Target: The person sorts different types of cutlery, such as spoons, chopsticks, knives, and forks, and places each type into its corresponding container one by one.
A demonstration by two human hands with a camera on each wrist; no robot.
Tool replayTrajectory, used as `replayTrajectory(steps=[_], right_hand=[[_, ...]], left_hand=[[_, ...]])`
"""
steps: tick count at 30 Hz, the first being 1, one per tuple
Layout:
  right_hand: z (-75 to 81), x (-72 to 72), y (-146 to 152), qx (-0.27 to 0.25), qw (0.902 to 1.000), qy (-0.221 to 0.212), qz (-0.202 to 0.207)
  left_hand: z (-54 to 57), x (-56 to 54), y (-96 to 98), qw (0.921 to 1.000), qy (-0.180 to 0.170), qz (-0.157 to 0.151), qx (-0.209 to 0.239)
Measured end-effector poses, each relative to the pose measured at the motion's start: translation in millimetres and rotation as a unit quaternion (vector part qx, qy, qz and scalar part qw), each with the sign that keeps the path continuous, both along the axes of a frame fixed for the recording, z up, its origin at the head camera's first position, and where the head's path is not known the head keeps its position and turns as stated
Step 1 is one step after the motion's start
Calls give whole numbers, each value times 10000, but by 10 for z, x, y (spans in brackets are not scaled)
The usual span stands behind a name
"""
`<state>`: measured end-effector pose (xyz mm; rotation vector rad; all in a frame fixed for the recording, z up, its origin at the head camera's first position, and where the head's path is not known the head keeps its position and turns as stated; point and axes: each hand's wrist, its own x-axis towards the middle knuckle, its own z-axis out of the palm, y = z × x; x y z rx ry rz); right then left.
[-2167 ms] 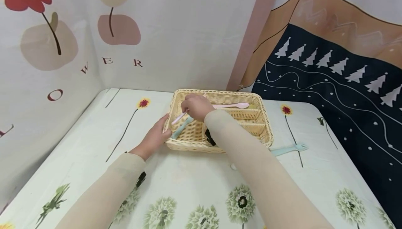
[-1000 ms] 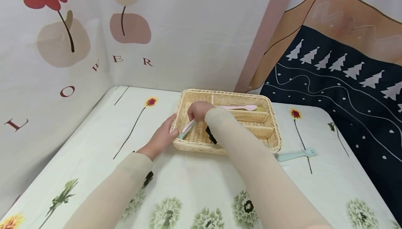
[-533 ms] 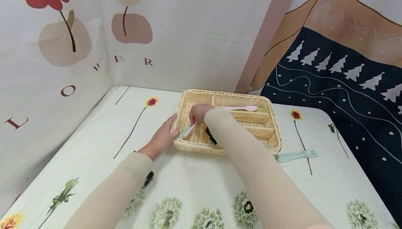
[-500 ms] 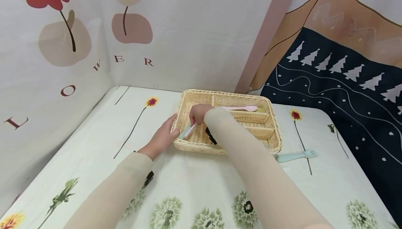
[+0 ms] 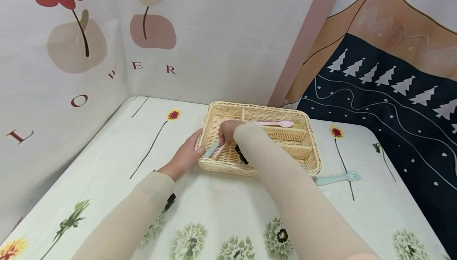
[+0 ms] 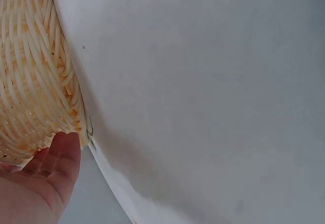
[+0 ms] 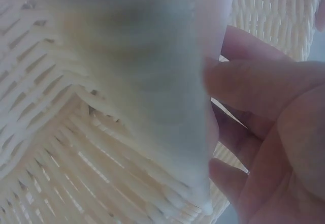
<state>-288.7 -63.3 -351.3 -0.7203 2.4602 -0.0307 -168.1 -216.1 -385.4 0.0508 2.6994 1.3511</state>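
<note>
A wicker cutlery basket (image 5: pixel 225 169) with compartments stands on the table. My left hand (image 5: pixel 183 155) grips its left rim, thumb over the edge; the left wrist view shows the fingers (image 6: pixel 66 158) against the woven outer wall. Inside the left compartment my right hand (image 5: pixel 227 131) pinches a pink piece of cutlery (image 5: pixel 219 152), its head hidden by the hand. The right wrist view shows the pink handle (image 7: pixel 210 16) between thumb and fingers. Beside it, to the left, lies a light-blue utensil (image 5: pixel 212 149), partly covered, so its kind cannot be told.
A pink spoon (image 5: pixel 283 124) lies in the back right compartment, near a yellowish utensil end (image 5: pixel 297 126). Outside the basket, a light-blue fork (image 5: pixel 337 178) rests on the flowered tablecloth (image 5: pixel 221 208). A printed curtain (image 5: pixel 221 46) hangs behind the table.
My right hand has lowered the pink piece of cutlery into the left compartment and shifted it right, from above the light-blue utensil to beside it. The left hand keeps its grip on the rim.
</note>
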Motion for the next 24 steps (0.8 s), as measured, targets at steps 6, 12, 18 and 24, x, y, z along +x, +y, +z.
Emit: replayTrajectory(steps=[6, 12, 18, 24], right_hand=[[-8, 2, -1, 147, 9998, -56, -148], [-26, 18, 17, 91, 9994, -16, -346], [-16, 11, 22, 53, 9994, -53, -339], [171, 117, 23, -203, 9998, 68, 18]], left_hand=[[2, 13, 7, 10000, -66, 19, -20], [4, 16, 17, 9999, -63, 31, -118], [-13, 7, 24, 9999, -31, 26, -132], [0, 13, 4, 9999, -19, 8, -149]])
